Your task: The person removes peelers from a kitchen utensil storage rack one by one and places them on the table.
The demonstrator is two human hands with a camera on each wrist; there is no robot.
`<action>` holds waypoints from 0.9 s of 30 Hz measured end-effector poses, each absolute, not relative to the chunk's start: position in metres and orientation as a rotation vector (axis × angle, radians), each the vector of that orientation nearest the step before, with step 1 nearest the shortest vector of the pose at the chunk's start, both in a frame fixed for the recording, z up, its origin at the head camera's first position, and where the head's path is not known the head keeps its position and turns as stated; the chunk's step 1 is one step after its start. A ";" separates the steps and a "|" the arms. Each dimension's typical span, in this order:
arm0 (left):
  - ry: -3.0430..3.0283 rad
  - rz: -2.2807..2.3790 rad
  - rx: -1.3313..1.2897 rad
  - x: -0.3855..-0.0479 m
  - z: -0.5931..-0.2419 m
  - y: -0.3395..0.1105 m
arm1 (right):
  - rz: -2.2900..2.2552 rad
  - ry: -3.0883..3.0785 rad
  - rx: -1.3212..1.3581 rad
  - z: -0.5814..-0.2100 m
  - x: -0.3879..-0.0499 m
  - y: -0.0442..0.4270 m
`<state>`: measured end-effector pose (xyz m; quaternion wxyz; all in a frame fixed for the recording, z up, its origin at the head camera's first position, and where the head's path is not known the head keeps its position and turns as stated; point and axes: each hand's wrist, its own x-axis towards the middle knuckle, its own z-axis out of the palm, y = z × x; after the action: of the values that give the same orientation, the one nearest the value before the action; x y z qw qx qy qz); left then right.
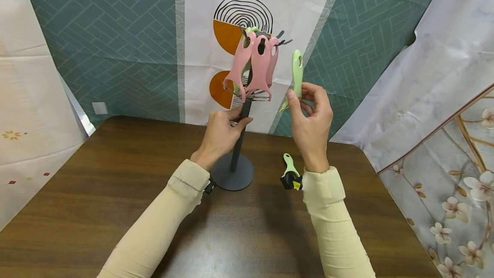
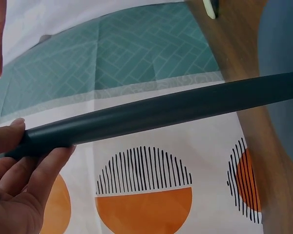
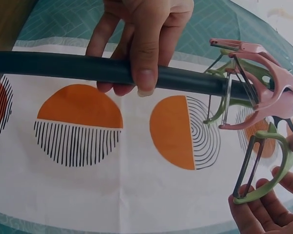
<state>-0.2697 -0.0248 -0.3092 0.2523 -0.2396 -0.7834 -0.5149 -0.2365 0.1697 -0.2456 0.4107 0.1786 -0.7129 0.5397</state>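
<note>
Peeler (image 1: 297,74) above yellow wrist label (image 1: 296,185)

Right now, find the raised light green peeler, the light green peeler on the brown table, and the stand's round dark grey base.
Raised light green peeler (image 1: 297,76): head view, on its handle.
Tabletop light green peeler (image 1: 288,164): head view, on its handle.
Round dark grey stand base (image 1: 233,180): head view, on its upper surface.

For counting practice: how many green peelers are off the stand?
2: one green peeler in the right hand, another peeler, partly hidden, on the table; more may be hidden.
</note>
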 end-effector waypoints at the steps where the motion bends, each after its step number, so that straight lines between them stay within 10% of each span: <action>1: -2.132 -1.406 -0.651 -0.270 -0.309 -0.025 | 1.361 -1.796 0.448 -0.246 -0.236 0.170; 27: -2.216 -1.473 -0.583 -0.269 -0.307 -0.027 | 1.353 -1.882 0.379 -0.274 -0.234 0.187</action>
<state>-0.2692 -0.0269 -0.3075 0.2074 -0.2092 -0.7959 -0.5290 -0.2336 0.1872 -0.2739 0.3862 0.1487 -0.7392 0.5314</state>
